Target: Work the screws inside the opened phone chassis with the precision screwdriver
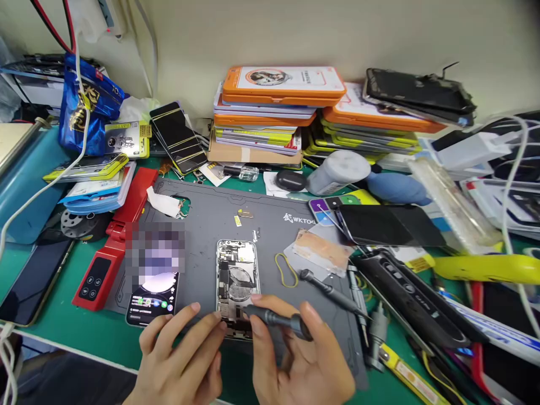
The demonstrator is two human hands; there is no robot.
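An opened phone [236, 275] with its insides showing lies upright on a grey repair mat [270, 225]. My right hand [301, 360] is closed round a dark screwdriver [276, 319], whose tip points left onto the phone's lower end. My left hand [181, 354] rests at the phone's bottom left corner, fingers spread with the tips against the phone's edge, holding nothing. A second dark screwdriver [329, 291] lies on the mat just right of my right hand.
A lit phone [152, 295] lies left of the open one, beside a red tool [113, 247]. A yellow rubber band [287, 269], a black screen panel [388, 225] and tool cases are on the right. Stacked orange boxes [278, 95] stand at the back.
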